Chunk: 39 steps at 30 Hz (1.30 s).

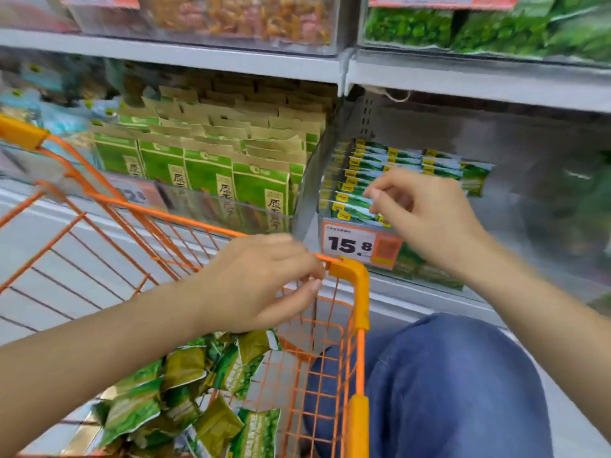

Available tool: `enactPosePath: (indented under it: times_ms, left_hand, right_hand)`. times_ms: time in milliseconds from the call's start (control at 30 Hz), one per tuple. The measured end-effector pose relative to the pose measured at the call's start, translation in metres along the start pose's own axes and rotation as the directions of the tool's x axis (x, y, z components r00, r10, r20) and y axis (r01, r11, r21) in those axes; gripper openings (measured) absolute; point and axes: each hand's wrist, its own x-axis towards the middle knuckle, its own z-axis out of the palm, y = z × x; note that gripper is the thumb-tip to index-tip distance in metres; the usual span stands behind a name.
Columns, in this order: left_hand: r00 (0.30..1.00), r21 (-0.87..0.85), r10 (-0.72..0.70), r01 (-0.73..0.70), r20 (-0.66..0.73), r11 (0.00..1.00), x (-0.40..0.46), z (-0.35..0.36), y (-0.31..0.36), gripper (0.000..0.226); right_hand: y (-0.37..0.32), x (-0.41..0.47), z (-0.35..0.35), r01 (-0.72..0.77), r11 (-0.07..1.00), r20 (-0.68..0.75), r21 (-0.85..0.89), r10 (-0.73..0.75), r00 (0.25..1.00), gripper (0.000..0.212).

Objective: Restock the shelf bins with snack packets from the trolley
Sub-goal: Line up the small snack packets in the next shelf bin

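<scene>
Green snack packets [185, 391] lie heaped in the orange wire trolley [358, 292] at seven o'clock. The left hand [261, 282] hovers over the trolley's rim, fingers loosely curled, holding nothing. At two o'clock the right hand [420, 206], also empty, fingers half-curled, hangs before the clear shelf bin [529, 180] with rowed green packets [370, 166].

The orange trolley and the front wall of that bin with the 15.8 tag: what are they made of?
The trolley looks like orange-coated metal wire: thin welded grid, with smooth, probably plastic, corner caps. The bin front seems clear rigid plastic: the green snack packets show through it, with slight glare.
</scene>
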Motion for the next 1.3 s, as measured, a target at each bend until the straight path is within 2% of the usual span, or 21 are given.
enactPosePath:
  times_ms: [67, 100, 167, 200, 233, 333, 500, 533, 667, 767, 867, 900, 967, 1000, 1067, 1100, 1133, 1167, 1200, 1233, 1300]
  left_hand:
    - [0.964, 0.035, -0.128, 0.123, 0.232, 0.992, -0.029, 0.000, -0.008, 0.021]
    - [0.897, 0.094, -0.220, 0.199, 0.384, 0.975, -0.042, 0.003, -0.014, 0.021]
    - [0.665, 0.268, -0.368, 0.252, 0.651, 0.930, -0.064, 0.016, -0.027, 0.031]
    - [0.567, 0.340, -0.426, 0.256, 0.705, 0.905, -0.073, 0.020, -0.033, 0.036]
    - [0.518, 0.391, -0.483, 0.285, 0.705, 0.875, -0.080, 0.025, -0.039, 0.039]
    - [0.441, 0.470, -0.636, 0.434, 0.634, 0.769, -0.097, 0.037, -0.056, 0.053]
    - [0.295, 0.415, -0.666, 0.593, 0.686, 0.690, -0.118, 0.067, -0.063, 0.078]
    - [0.291, 0.412, -0.668, 0.602, 0.685, 0.685, -0.120, 0.072, -0.061, 0.079]
    - [0.375, 0.365, -0.672, 0.621, 0.638, 0.693, -0.118, 0.073, -0.053, 0.062]
    - [0.336, 0.281, -0.609, 0.661, 0.719, 0.696, -0.110, 0.065, -0.051, 0.057]
    - [0.273, 0.063, -0.495, 0.825, 0.825, 0.561, -0.090, 0.039, -0.049, 0.041]
    - [0.286, -0.008, -0.469, 0.860, 0.836, 0.511, -0.081, 0.027, -0.048, 0.038]
    - [0.361, -0.150, -0.478, 0.894, 0.801, 0.423, -0.064, -0.001, -0.041, 0.039]
    - [0.415, -0.248, -0.483, 0.894, 0.771, 0.372, -0.055, -0.015, -0.035, 0.043]
    - [0.550, -0.462, -0.490, 0.835, 0.677, 0.299, -0.042, -0.032, -0.024, 0.050]
    - [0.599, -0.528, -0.521, 0.795, 0.608, 0.299, -0.036, -0.036, -0.018, 0.049]
    - [0.634, -0.546, -0.575, 0.762, 0.518, 0.348, -0.032, -0.038, -0.011, 0.047]
    - [0.673, -0.530, -0.616, 0.725, 0.410, 0.440, -0.027, -0.038, -0.005, 0.045]
    - [0.704, -0.518, -0.639, 0.688, 0.310, 0.508, -0.022, -0.037, 0.002, 0.042]
    - [0.721, -0.554, -0.645, 0.654, 0.251, 0.516, -0.017, -0.036, 0.009, 0.037]
    - [0.718, -0.665, -0.659, 0.608, 0.225, 0.435, -0.010, -0.034, 0.019, 0.026]
  right_hand:
    - [-0.027, -0.019, 0.021, 0.118, 0.993, 0.120, -0.005, -0.116, 0.986, 0.015]
    - [-0.038, -0.025, 0.033, 0.169, 0.986, 0.200, -0.004, -0.165, 0.966, 0.019]
    - [-0.055, -0.031, 0.053, 0.277, 0.961, 0.323, -0.022, -0.255, 0.911, 0.026]
    - [-0.060, -0.033, 0.061, 0.308, 0.950, 0.380, -0.043, -0.270, 0.885, 0.027]
    - [-0.062, -0.034, 0.069, 0.323, 0.943, 0.433, -0.079, -0.260, 0.863, 0.027]
    - [-0.058, -0.035, 0.082, 0.387, 0.892, 0.542, -0.233, -0.211, 0.814, 0.029]
    - [-0.060, -0.036, 0.081, 0.373, 0.893, 0.534, -0.251, -0.193, 0.823, 0.030]
    - [-0.061, -0.036, 0.080, 0.358, 0.902, 0.534, -0.241, -0.185, 0.825, 0.029]
    - [-0.062, -0.034, 0.079, 0.347, 0.911, 0.537, -0.222, -0.183, 0.824, 0.029]
    - [-0.059, -0.031, 0.082, 0.347, 0.914, 0.536, -0.211, -0.188, 0.823, 0.028]
    - [-0.057, -0.031, 0.081, 0.285, 0.946, 0.510, -0.156, -0.169, 0.843, 0.025]
    - [-0.057, -0.031, 0.080, 0.236, 0.966, 0.495, -0.104, -0.156, 0.855, 0.024]
    - [-0.058, -0.030, 0.077, 0.115, 0.993, 0.465, 0.037, -0.119, 0.877, 0.031]
    - [-0.060, -0.030, 0.074, 0.063, 0.994, 0.454, 0.092, -0.098, 0.886, 0.042]
    - [-0.066, -0.031, 0.068, -0.051, 0.967, 0.421, 0.248, -0.060, 0.905, 0.063]
    - [-0.070, -0.033, 0.066, -0.124, 0.925, 0.390, 0.359, -0.028, 0.920, 0.063]
    - [-0.076, -0.035, 0.063, -0.197, 0.859, 0.357, 0.472, 0.018, 0.934, 0.055]
    - [-0.079, -0.037, 0.061, -0.235, 0.801, 0.326, 0.550, 0.053, 0.944, 0.041]
    - [-0.083, -0.038, 0.060, -0.233, 0.772, 0.282, 0.592, 0.072, 0.957, 0.029]
    - [-0.083, -0.039, 0.058, -0.211, 0.769, 0.236, 0.603, 0.081, 0.969, 0.021]
    - [-0.078, -0.038, 0.055, -0.185, 0.744, 0.167, 0.642, 0.099, 0.981, 0.018]
